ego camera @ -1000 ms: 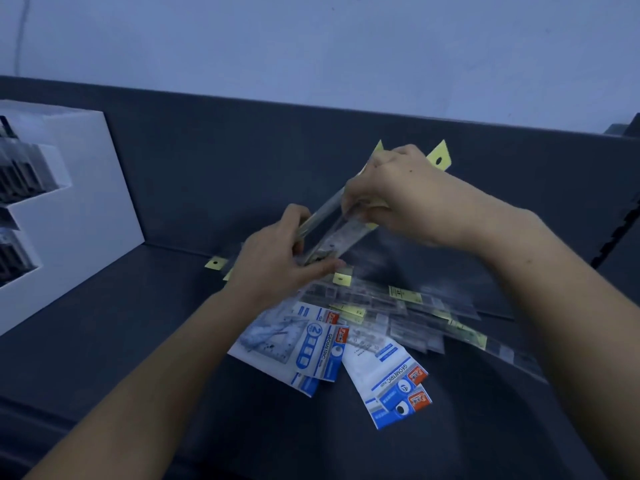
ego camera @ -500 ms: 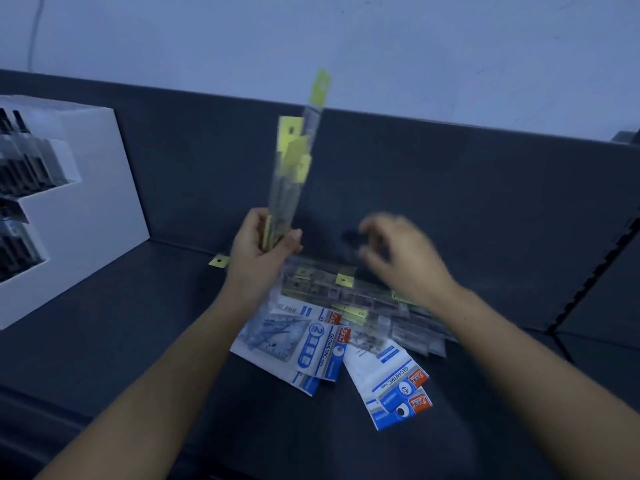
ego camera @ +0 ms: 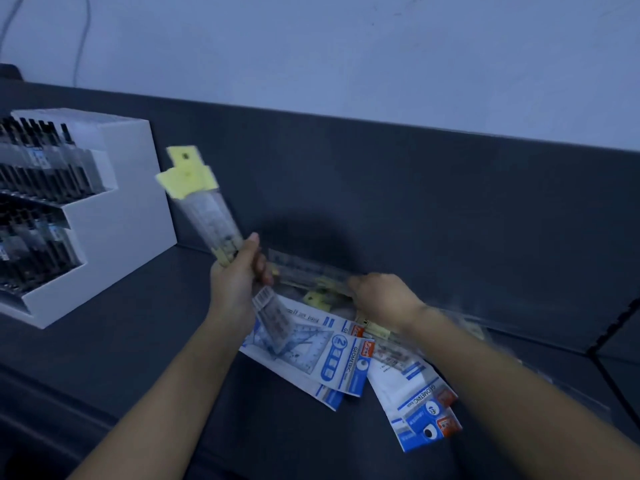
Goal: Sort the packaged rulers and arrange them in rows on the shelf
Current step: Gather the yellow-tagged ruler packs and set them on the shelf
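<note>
While the left hand [ego camera: 235,285] grips a bundle of packaged rulers [ego camera: 207,216], the right hand [ego camera: 384,299] pinches another ruler [ego camera: 304,268] on the shelf [ego camera: 138,341].

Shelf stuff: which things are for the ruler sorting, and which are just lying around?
For the job: ruler bundle in the left hand; loose rulers at the right hand; geometry packs, probably; shelf.
Just lying about: white box of pens; wall behind.
</note>
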Action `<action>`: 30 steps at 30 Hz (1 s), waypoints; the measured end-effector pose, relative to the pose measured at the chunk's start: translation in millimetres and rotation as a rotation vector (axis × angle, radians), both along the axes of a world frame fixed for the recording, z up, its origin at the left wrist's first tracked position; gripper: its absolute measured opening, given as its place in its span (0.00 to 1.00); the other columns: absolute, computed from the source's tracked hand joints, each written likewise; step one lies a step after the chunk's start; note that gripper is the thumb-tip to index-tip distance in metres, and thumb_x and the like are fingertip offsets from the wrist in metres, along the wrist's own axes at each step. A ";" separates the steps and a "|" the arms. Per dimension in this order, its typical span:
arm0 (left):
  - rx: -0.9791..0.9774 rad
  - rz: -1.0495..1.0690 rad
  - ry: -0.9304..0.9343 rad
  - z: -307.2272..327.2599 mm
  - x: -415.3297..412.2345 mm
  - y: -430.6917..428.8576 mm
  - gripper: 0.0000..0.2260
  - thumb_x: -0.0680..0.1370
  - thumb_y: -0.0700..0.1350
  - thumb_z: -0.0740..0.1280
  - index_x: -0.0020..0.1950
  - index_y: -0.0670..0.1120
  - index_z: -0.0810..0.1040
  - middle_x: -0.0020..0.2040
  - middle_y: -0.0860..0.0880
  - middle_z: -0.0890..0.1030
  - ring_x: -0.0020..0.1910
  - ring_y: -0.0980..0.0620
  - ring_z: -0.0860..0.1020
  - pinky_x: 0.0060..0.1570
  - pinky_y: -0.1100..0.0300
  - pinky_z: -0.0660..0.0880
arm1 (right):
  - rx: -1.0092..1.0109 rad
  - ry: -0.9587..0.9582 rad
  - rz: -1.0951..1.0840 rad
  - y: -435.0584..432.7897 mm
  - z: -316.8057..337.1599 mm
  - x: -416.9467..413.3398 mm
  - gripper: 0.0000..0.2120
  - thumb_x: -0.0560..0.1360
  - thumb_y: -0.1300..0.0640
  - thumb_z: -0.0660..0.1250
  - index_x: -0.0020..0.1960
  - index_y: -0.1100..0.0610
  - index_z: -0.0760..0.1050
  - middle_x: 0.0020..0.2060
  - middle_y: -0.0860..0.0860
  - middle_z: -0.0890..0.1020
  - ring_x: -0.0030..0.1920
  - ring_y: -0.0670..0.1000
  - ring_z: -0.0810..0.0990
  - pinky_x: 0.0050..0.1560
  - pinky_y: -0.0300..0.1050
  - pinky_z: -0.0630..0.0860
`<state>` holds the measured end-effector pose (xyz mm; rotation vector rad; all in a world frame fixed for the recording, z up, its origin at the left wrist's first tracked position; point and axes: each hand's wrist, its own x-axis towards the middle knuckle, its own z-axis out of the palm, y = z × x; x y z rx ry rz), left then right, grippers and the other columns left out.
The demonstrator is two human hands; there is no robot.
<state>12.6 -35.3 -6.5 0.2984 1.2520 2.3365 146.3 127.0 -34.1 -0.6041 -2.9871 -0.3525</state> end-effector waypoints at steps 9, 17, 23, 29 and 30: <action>-0.099 -0.203 -0.271 -19.7 1.7 -0.2 0.09 0.78 0.42 0.65 0.38 0.45 0.71 0.23 0.51 0.68 0.19 0.55 0.67 0.22 0.65 0.68 | -0.570 0.680 -0.138 23.0 9.8 21.6 0.05 0.77 0.55 0.63 0.50 0.52 0.77 0.44 0.48 0.83 0.46 0.49 0.80 0.48 0.47 0.75; -0.187 -0.302 -0.179 -25.4 23.5 15.3 0.09 0.74 0.47 0.70 0.40 0.43 0.75 0.32 0.48 0.76 0.23 0.55 0.71 0.21 0.63 0.69 | -1.015 0.959 -0.106 -5.1 24.7 26.9 0.11 0.80 0.60 0.60 0.41 0.53 0.77 0.32 0.43 0.78 0.32 0.40 0.73 0.34 0.32 0.68; -0.116 -0.352 -0.157 -14.8 33.2 23.4 0.09 0.72 0.48 0.72 0.36 0.45 0.78 0.28 0.51 0.75 0.22 0.57 0.69 0.21 0.66 0.68 | -1.178 0.972 0.041 -22.0 23.9 28.1 0.08 0.78 0.61 0.61 0.45 0.53 0.77 0.29 0.40 0.80 0.31 0.37 0.75 0.35 0.31 0.70; -0.075 -0.137 -0.196 -17.3 27.9 24.2 0.07 0.74 0.43 0.70 0.39 0.44 0.75 0.30 0.48 0.75 0.28 0.53 0.74 0.31 0.60 0.76 | -1.164 1.083 -0.086 -21.3 16.4 36.2 0.09 0.79 0.59 0.61 0.48 0.52 0.80 0.40 0.47 0.84 0.42 0.43 0.80 0.43 0.34 0.75; -0.045 -0.121 -0.210 -15.1 26.1 22.0 0.06 0.75 0.44 0.69 0.41 0.45 0.75 0.32 0.48 0.76 0.30 0.52 0.76 0.34 0.58 0.77 | -1.201 1.113 -0.112 -19.5 16.5 38.2 0.10 0.79 0.58 0.61 0.47 0.51 0.81 0.41 0.48 0.84 0.43 0.44 0.81 0.44 0.36 0.76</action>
